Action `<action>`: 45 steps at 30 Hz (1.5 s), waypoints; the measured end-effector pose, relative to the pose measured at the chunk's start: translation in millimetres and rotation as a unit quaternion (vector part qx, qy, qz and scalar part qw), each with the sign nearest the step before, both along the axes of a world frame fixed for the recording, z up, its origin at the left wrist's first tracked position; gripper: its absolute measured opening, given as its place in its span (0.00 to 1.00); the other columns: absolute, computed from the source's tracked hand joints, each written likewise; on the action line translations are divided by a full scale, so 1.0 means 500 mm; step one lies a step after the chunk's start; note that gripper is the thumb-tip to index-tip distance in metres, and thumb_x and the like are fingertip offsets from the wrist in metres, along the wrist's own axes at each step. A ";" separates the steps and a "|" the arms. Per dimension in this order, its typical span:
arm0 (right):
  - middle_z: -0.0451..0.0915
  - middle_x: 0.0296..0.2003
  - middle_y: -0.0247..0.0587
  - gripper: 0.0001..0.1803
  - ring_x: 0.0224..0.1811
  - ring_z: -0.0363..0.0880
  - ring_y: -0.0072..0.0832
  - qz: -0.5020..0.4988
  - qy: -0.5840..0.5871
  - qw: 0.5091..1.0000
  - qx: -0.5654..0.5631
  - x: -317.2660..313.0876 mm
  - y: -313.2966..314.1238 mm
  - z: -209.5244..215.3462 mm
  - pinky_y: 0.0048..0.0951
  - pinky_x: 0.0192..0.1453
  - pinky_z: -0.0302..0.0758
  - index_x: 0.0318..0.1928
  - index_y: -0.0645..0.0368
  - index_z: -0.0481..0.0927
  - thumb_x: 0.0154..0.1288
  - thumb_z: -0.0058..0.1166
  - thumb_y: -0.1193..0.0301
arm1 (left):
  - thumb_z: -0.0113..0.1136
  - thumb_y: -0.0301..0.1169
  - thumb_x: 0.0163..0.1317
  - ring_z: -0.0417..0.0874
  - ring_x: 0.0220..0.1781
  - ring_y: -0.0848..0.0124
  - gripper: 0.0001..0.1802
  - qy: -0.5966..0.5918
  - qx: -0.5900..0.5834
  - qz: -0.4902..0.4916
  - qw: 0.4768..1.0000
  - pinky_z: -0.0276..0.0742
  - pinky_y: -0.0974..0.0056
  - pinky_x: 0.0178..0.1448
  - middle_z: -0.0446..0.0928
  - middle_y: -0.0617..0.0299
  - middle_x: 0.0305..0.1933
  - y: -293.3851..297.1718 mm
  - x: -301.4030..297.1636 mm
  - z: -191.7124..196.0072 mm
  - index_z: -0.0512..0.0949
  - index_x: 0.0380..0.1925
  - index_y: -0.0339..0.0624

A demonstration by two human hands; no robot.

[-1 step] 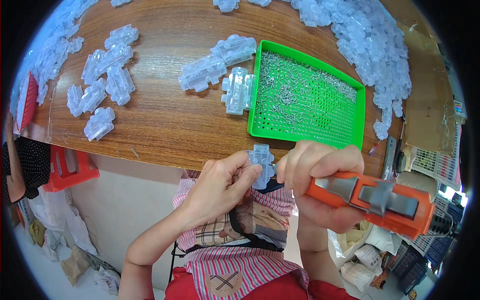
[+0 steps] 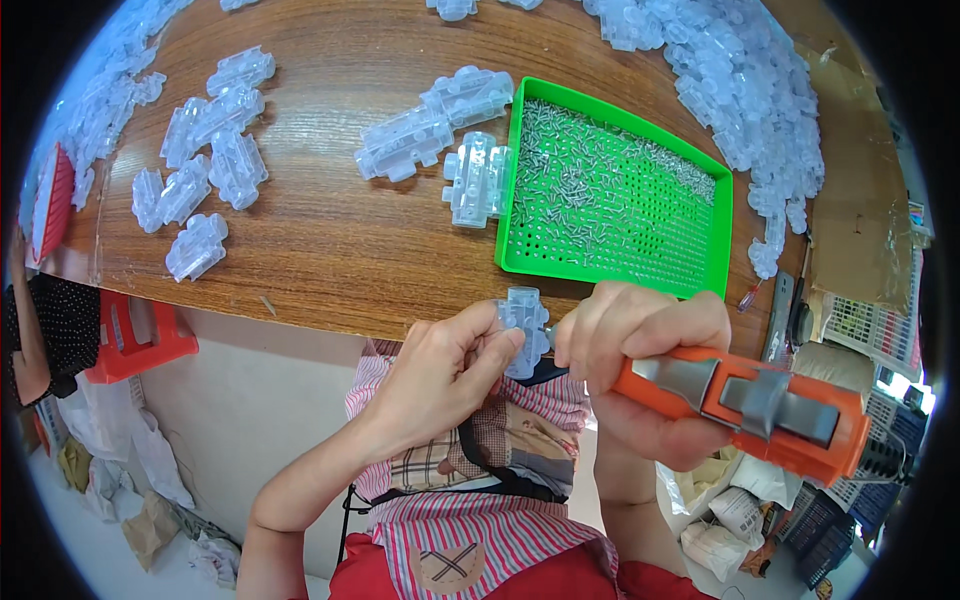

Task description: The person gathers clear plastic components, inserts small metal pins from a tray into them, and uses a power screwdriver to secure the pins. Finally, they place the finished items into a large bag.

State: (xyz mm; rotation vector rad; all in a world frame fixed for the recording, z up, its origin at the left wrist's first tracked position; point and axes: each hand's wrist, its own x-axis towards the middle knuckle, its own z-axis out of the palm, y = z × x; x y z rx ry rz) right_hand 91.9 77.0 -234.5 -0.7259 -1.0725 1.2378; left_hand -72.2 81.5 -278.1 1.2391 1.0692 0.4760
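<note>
Head view
Left hand [image 2: 445, 375]: fingers pinching a clear plastic part [image 2: 523, 318], held just below the table edge [image 2: 300, 310].
Right hand [image 2: 640, 350]: wrapped tight around an orange electric screwdriver [image 2: 740, 400], its front end at the part.
Green tray [image 2: 520, 262]: on the table, full of small screws [image 2: 600, 190].
Loose clear parts [image 2: 205, 160]: scattered across the table.

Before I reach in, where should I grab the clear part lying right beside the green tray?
Take the clear part across its long sides, probably coming from above. It lies flat on the table, long axis running away from the person, and its right side sits tight against the tray wall. So pinch nearer its lower end, or nudge it left first.
</note>
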 end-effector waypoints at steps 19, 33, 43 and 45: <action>0.74 0.22 0.40 0.31 0.22 0.70 0.28 -0.017 0.047 0.998 0.039 0.022 0.004 0.049 0.31 0.27 0.71 0.45 0.65 0.73 0.60 0.60 0.47 | 0.54 0.35 0.71 0.84 0.28 0.75 0.14 -0.153 -0.175 0.189 0.954 0.81 0.72 0.29 0.83 0.56 0.29 -0.062 0.020 -0.017 0.75 0.33 0.33; 0.72 0.21 0.36 0.42 0.22 0.71 0.28 0.025 -0.041 0.995 0.089 0.014 -0.009 -0.010 0.29 0.23 0.72 0.45 0.62 0.69 0.58 0.48 0.30 | 0.55 0.34 0.70 0.82 0.24 0.79 0.15 -0.130 -0.105 0.228 0.959 0.78 0.73 0.27 0.83 0.58 0.24 -0.076 0.032 -0.035 0.75 0.27 0.35; 0.72 0.19 0.38 0.40 0.20 0.71 0.29 0.051 -0.064 0.994 0.067 0.009 -0.012 -0.001 0.30 0.24 0.73 0.43 0.61 0.69 0.54 0.55 0.32 | 0.55 0.32 0.69 0.81 0.23 0.80 0.14 -0.125 -0.094 0.237 0.959 0.77 0.73 0.26 0.82 0.60 0.23 -0.077 0.036 -0.028 0.74 0.26 0.36; 0.72 0.18 0.38 0.40 0.20 0.71 0.30 0.059 -0.067 0.994 0.063 0.008 -0.012 -0.003 0.31 0.24 0.72 0.42 0.60 0.70 0.53 0.57 0.33 | 0.56 0.31 0.69 0.81 0.23 0.80 0.13 -0.126 -0.093 0.243 0.957 0.76 0.74 0.26 0.82 0.60 0.23 -0.081 0.039 -0.028 0.74 0.26 0.36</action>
